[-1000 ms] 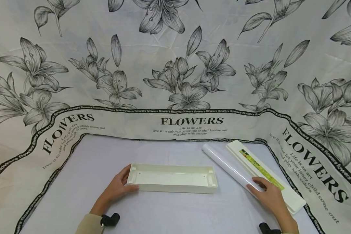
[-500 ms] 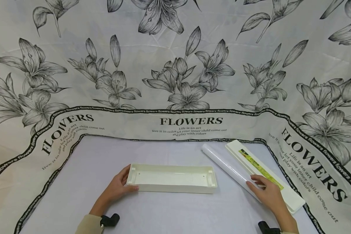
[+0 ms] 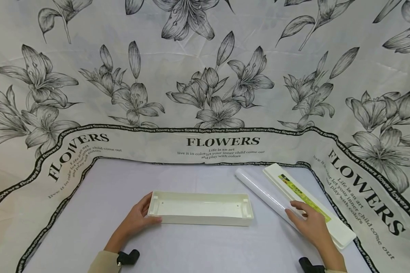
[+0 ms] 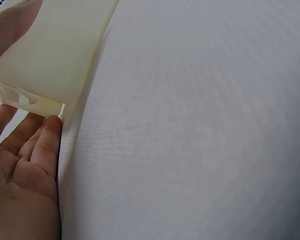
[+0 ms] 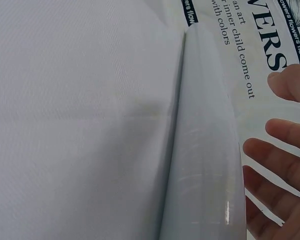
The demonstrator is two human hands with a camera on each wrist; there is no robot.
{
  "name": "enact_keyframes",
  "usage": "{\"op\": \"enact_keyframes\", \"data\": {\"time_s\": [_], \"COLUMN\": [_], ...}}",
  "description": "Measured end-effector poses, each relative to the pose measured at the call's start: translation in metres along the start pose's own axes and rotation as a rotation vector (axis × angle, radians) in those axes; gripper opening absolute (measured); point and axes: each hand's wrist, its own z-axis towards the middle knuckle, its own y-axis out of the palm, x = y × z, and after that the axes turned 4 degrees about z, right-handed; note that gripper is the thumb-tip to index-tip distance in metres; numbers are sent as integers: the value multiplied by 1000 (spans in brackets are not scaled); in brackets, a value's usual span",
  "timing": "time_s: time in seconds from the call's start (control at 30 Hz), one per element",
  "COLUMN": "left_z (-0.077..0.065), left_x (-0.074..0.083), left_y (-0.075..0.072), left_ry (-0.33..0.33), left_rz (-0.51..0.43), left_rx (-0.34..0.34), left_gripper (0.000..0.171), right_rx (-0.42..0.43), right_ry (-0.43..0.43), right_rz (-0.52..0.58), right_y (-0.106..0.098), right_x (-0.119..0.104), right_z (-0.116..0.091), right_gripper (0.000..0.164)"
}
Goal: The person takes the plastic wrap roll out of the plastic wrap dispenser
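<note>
A long, cream-white plastic box (image 3: 205, 220), open at the top, sits in the middle of the table. My left hand (image 3: 136, 218) grips its left end, thumb along the front wall and fingers round the end. In the left wrist view those fingertips meet the box's slotted end (image 4: 42, 102). To the right, a shiny roll of clear plastic film (image 3: 259, 190) lies slanted. My right hand (image 3: 312, 225) hovers over its near part with thumb and fingers spread. In the right wrist view the fingertips are right at the edge of the roll (image 5: 202, 150), not curled round it.
Beside the roll, a long white lid-like piece (image 3: 345, 233) with a yellow-green label lies parallel to it, partly behind my right hand. A pale cloth (image 3: 198, 250) covers the table, and a flower-printed cloth (image 3: 198, 87) with black edging hangs behind.
My right hand has shifted slightly up and left along the roll, and its fingers have lifted and spread a little. The left hand, box, roll and lid-like piece have stayed put.
</note>
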Motion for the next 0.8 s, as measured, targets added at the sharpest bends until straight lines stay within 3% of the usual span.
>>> {"op": "enact_keyframes", "data": {"time_s": [0.37,0.8], "left_z": [-1,-1], "left_x": [3,3], "left_y": [-1,-1], "left_ry": [-40,-16], "left_rz": [-8,-14], "left_rx": [-1,-9], "left_gripper": [106,105], "right_rx": [-57,-22], "right_ry": [1,-141], "right_rz": [16,28], "right_y": [2,13], "right_x": [-13,-26], "right_z": [3,6], "right_gripper": [50,44]}}
